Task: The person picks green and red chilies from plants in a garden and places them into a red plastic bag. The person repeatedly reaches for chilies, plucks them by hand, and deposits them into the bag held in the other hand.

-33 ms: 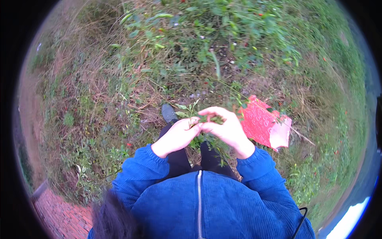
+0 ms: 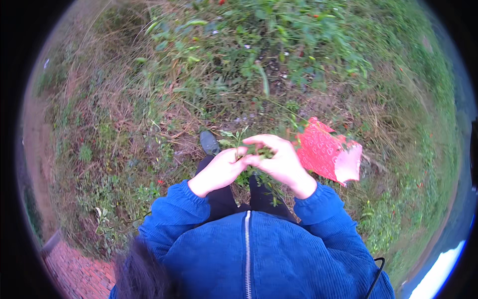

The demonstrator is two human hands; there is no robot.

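Observation:
Together in front of my body, my left hand and my right hand hold a leafy green plant sprig. The left fingers are closed round its stem. My right hand curls over the leaves, its thumb close to my left fingertips, and more foliage hangs below it between my legs. Just right of my right hand lies a crumpled, torn red sheet with a white pattern and a pale section, on the grass.
Dense weeds and small plants with red and white specks fill the ground ahead. Dry grass lies to the left. My dark shoe shows beyond my left hand. Red brick paving is at the lower left.
The whole view has shifted very slightly, with ground and hands appearing a little to the left. My hands keep nearly the same grip on the sprig.

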